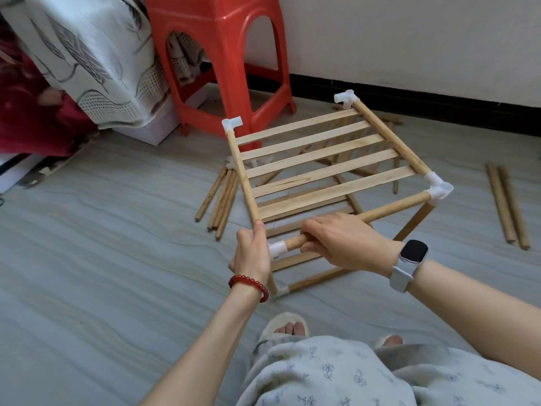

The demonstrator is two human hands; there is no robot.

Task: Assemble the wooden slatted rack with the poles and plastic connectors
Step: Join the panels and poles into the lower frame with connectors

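A wooden slatted rack panel sits raised and tilted on a frame of poles, with white plastic connectors at its corners, such as the far right connector and the near right connector. My left hand grips the panel's near left corner at its side pole. My right hand curls round the front pole, which runs from a white connector beside my left hand to the near right connector. Lower poles and a bottom connector show beneath.
A bundle of loose poles lies on the grey floor left of the rack, and two more poles lie at the right. A red plastic stool stands behind, by a draped bed. My slippered feet are near the rack.
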